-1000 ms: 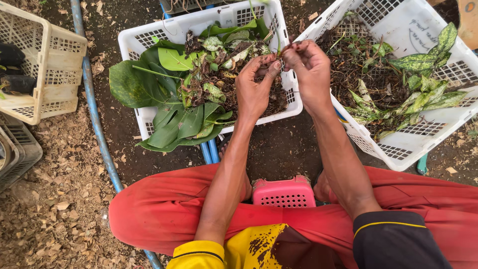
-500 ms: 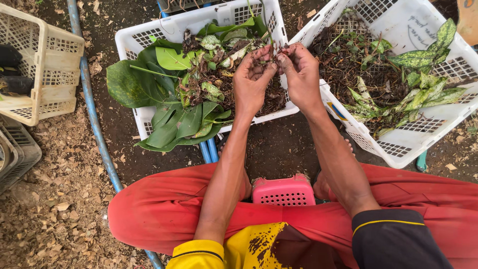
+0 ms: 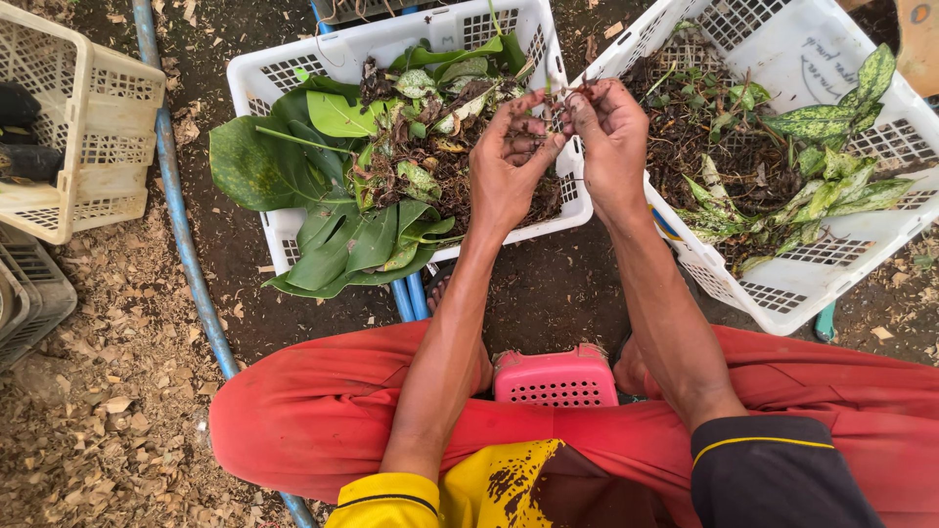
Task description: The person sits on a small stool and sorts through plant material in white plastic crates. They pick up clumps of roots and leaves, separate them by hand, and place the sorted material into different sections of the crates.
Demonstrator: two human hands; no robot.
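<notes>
Your left hand (image 3: 511, 161) and right hand (image 3: 611, 147) have drifted right over the last second, and now meet above the gap between the middle white basket (image 3: 293, 73) and the right white basket (image 3: 782, 284). Both pinch a thin rooty plant cutting (image 3: 567, 93) between soil-smeared fingertips. The cutting has left the leaf pile (image 3: 342, 196), so you appear to be cleaning or separating it.
</notes>
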